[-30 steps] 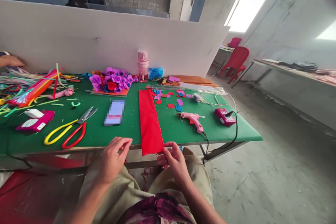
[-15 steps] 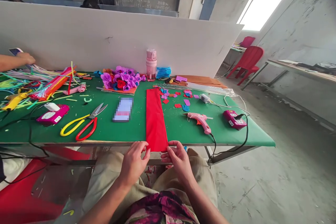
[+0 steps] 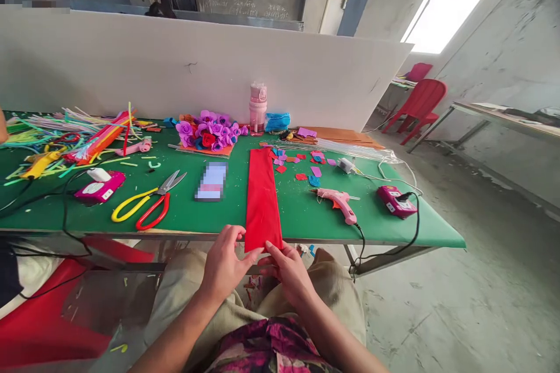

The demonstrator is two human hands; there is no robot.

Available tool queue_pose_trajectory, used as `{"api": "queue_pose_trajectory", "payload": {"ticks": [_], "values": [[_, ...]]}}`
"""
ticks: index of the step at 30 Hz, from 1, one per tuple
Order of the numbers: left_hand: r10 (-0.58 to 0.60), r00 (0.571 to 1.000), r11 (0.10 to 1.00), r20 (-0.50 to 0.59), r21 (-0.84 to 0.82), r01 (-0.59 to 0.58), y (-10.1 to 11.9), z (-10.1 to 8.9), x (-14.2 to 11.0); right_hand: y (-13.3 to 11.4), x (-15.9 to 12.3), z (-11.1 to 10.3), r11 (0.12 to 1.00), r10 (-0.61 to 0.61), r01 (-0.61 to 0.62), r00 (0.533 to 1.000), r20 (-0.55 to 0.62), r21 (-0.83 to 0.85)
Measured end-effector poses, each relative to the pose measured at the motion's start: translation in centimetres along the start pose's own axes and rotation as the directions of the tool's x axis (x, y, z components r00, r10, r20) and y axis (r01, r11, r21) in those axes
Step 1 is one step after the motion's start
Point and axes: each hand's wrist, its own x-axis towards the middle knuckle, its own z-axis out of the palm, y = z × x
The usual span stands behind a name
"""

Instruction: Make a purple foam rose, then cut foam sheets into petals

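Observation:
A long red strip [image 3: 262, 198], of cloth or paper, lies lengthwise on the table with its near end hanging over the front edge. My right hand [image 3: 289, 274] grips the near right corner, thumb on top and the other fingers underneath. At the near left corner is my left hand [image 3: 225, 262], its thumb and forefinger apart and the thumb tip touching the strip's end. To the right rests a pink glue gun [image 3: 336, 201]. Scissors [image 3: 151, 201] with one yellow and one red handle lie to the left, beside a blurred phone [image 3: 212, 180].
The green table [image 3: 175, 215] also bears purple and red craft flowers [image 3: 210, 129], a pink bottle [image 3: 258, 108], coloured scraps [image 3: 315, 171], magenta power blocks [image 3: 396, 201] with cords, and a heap of pipe cleaners [image 3: 96, 137]. A white board [image 3: 131, 64] stands behind.
My right thumb has moved inward over the strip's near end. My left fingers have parted from its left corner. The co-worker's hand and phone at far left have mostly left the view.

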Motion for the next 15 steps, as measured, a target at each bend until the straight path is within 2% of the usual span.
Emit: {"api": "queue_pose_trajectory", "payload": {"ticks": [3, 7, 11, 15], "values": [[-0.014, 1.000, 0.997, -0.008, 0.078, 0.015, -0.1, 0.0, 0.1, 0.2, 0.1, 0.6, 0.999, -0.011, 0.010, 0.999, 0.033, 0.040], [-0.138, 0.988, 0.990, 0.065, -0.001, 0.138, -0.6, -0.6, 0.2, 0.2, 0.0, 0.8, 0.997, -0.021, 0.022, 0.999, -0.025, 0.071], [-0.200, 0.967, 0.974, 0.158, -0.078, 0.214, -1.1, -0.8, -0.2, 0.1, 0.1, 1.0, 0.995, -0.029, 0.034, 0.998, -0.059, 0.092], [-0.234, 0.967, 0.968, 0.105, -0.071, 0.242, -0.8, -0.8, -0.5, 0.1, 0.3, 1.2, 0.990, -0.041, 0.053, 0.995, -0.095, 0.133]]}}
